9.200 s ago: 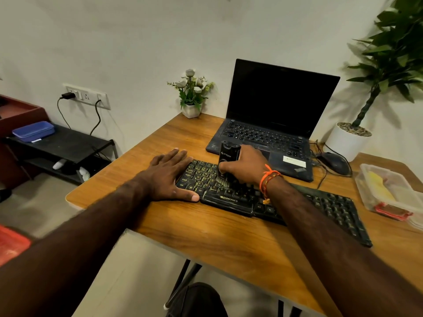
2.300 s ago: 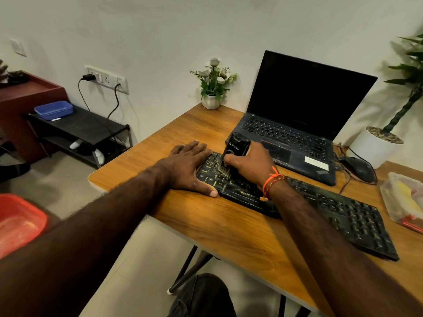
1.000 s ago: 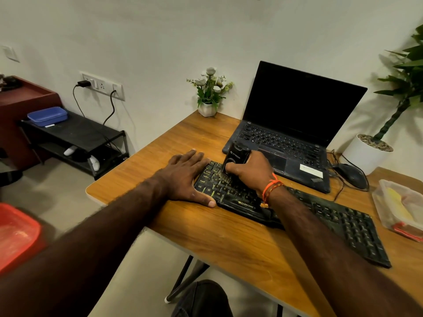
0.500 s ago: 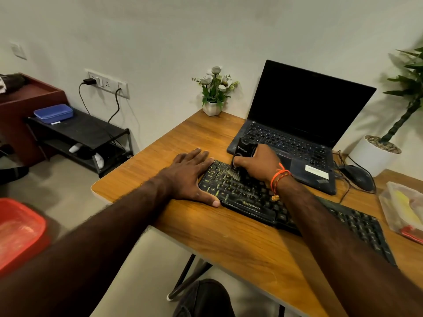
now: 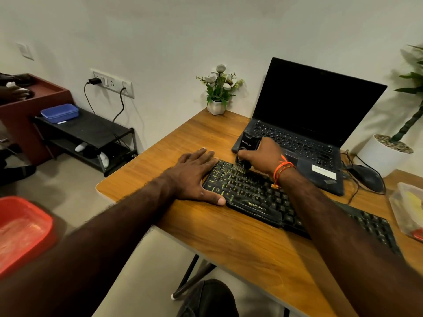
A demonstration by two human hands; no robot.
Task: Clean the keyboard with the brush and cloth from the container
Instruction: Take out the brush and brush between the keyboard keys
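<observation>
Two hands I see: right hand [image 5: 263, 156] clenched round the brush [image 5: 246, 149] on the keyboard [image 5: 254, 195], left hand [image 5: 194, 177] flat, fingers released

- A small office or home study corner.
- An open black laptop [image 5: 304, 131] sits on a wood-grain desk [image 5: 231, 236].
- A white wall socket panel [image 5: 112, 83] carries plugged-in black cables.

Your near edge of surface [image 5: 240, 243] open; laptop [image 5: 297, 143] blocks behind keyboard [image 5: 263, 197], mouse [image 5: 366, 177] and container [image 5: 407, 209] crowd right.
</observation>
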